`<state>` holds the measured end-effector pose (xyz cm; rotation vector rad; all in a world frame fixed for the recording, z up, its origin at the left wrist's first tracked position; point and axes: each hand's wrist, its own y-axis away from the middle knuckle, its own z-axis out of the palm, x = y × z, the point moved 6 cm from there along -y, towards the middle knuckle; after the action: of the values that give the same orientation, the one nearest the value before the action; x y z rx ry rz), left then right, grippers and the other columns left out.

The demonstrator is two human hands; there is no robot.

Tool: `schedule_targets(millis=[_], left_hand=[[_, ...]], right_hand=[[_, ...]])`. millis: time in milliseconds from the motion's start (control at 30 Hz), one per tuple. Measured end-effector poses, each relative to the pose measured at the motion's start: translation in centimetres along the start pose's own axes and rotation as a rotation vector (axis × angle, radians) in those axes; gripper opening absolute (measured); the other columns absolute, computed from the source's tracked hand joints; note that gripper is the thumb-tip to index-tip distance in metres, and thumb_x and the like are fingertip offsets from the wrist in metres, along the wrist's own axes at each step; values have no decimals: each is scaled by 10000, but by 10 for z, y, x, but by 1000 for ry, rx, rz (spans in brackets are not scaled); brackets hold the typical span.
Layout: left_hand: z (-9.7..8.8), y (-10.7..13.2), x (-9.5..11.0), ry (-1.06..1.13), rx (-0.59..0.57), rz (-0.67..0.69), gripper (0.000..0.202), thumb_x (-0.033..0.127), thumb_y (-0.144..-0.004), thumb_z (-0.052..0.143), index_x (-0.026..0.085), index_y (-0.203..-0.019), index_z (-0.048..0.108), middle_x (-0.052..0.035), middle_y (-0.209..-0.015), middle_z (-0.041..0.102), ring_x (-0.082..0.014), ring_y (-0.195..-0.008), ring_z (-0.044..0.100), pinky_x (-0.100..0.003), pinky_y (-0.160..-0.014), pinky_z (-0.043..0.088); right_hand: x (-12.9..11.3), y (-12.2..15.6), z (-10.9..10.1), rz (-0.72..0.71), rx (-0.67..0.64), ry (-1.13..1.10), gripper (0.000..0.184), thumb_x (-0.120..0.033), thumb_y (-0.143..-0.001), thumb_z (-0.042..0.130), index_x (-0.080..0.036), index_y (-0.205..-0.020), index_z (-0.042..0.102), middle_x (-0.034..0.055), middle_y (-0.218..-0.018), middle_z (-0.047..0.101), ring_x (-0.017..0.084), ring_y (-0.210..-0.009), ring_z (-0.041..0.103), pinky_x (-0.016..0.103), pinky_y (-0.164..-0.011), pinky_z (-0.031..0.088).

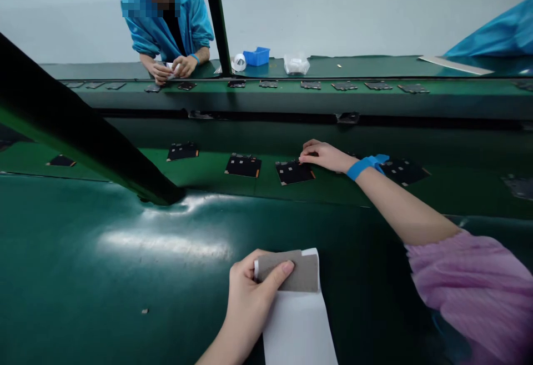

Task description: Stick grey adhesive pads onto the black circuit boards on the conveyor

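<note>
My left hand [249,293] is closed on a white backing strip [297,320] that carries a grey-brown pad [293,271] at its top; my thumb presses on the pad. My right hand [322,155], with a blue wrist strap [366,165] and a pink sleeve, reaches out to the green belt [208,173]. Its fingers are pinched together at the upper right corner of a black square board [293,172]. Two more black boards [243,165] [182,151] lie to the left on the same belt, and another one [403,170] lies behind my wrist.
A dark slanted bar [83,131] crosses the left side. A second belt [291,95] farther off carries several dark boards. Beyond it a person in a blue coat [166,26] handles something small. A blue bin [256,55], a tape roll [239,62] and a plastic bag [296,65] lie there.
</note>
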<state>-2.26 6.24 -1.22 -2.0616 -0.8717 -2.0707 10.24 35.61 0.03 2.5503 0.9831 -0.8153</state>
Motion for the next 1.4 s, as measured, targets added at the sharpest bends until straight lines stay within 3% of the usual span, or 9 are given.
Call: schedule_targets(millis=[267,400,533,667,800,1000,1167,1300,1400], left_hand=[[1,1,5,-24,2,-4,221,365,-640,740,160,-574,691,-6,-520,599,-126,-506,509,-223,-496,401],[0,0,4,-19,-4,13,230,376,-641,740,155,-597,693,-8,-539,606,-130,-520,520,-222,-497,408],[0,-3,-2,-11,-41,30,260,390,-645,740,145,-596,670,3,-527,587,-118,-501,507,-207,-470,393],[2,-3,-1,-4,-88,61,260,391,-658,737,141,-625,675,4,-548,601,-113,-512,504,-205,-485,393],[2,-1,3,-5,-94,102,250,390,-671,725,148,-629,676,2,-551,606,-118,-517,503,-214,-493,391],[2,-1,3,0,-111,115,251,391,-676,725,151,-623,674,5,-552,603,-115,-514,496,-215,-496,389],[0,-2,2,18,-75,80,249,388,-670,727,151,-616,674,9,-551,604,-112,-514,503,-207,-492,397],[1,-2,-1,20,-79,37,229,375,-676,728,150,-642,694,-2,-568,625,-120,-532,530,-204,-495,407],[2,-2,-4,31,-85,6,240,383,-668,740,148,-643,696,-7,-568,630,-118,-527,534,-196,-484,407]], right_hand=[[21,5,5,-2,-47,31,348,-560,-773,551,-230,-781,662,105,-1142,524,276,-940,547,437,-827,455],[20,15,-4,83,137,-57,369,-538,-734,613,-221,-922,593,97,-993,553,228,-784,548,401,-733,480],[-26,61,-4,22,338,-183,335,-539,-821,511,-214,-858,583,77,-888,558,222,-807,545,384,-747,467],[-98,120,32,-151,41,-225,272,-473,-828,568,-231,-731,645,54,-957,540,202,-872,553,364,-806,451],[-122,146,46,-95,-83,-267,214,-436,-812,602,-254,-731,680,42,-987,524,202,-911,557,361,-822,452],[-125,145,48,-67,-126,-233,210,-423,-807,593,-245,-705,636,42,-993,520,210,-908,554,378,-825,465],[-136,147,46,-119,-105,-171,253,-392,-914,437,-244,-748,557,47,-970,493,187,-847,548,360,-811,474],[-109,102,20,-108,124,-80,261,-441,-897,453,-234,-805,582,76,-1047,484,221,-907,540,386,-853,454],[-68,45,10,-29,153,-10,280,-464,-868,499,-218,-815,624,97,-1103,501,252,-949,537,396,-838,452]])
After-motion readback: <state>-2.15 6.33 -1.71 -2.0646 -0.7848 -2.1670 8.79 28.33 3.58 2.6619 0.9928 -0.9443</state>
